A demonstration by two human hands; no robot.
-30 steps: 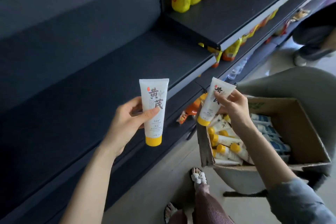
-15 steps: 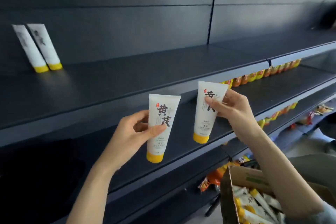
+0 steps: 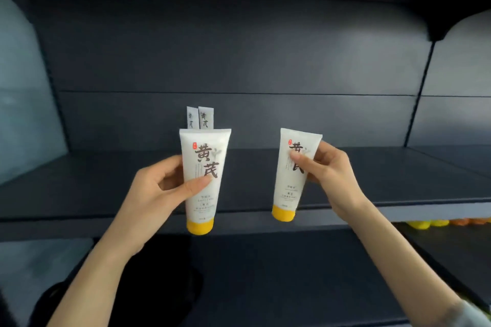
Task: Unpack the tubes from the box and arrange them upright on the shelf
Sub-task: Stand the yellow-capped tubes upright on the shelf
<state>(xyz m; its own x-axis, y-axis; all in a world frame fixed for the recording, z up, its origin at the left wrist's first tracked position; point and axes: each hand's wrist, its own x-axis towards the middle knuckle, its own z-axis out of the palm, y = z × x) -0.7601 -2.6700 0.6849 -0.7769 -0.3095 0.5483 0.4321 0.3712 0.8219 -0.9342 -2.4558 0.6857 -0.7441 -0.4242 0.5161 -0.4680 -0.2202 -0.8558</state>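
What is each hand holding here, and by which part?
Left hand grips the left tube mid-body; right hand pinches the right tube on its upper half.

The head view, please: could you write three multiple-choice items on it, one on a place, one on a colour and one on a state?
1. Where do the two far tubes stand?
A. At the back of the shelf. B. At its front edge. C. Below it.
2. What colour is the cap of the left tube?
A. Red. B. Yellow. C. Blue.
3. What is the right hand doing?
A. Hanging empty. B. Pressing the shelf. C. Holding the right tube, cap down.
Answers: 1 A, they show by the back wall, behind the left tube; 2 B, the cap is yellow; 3 C, its fingers pinch it.
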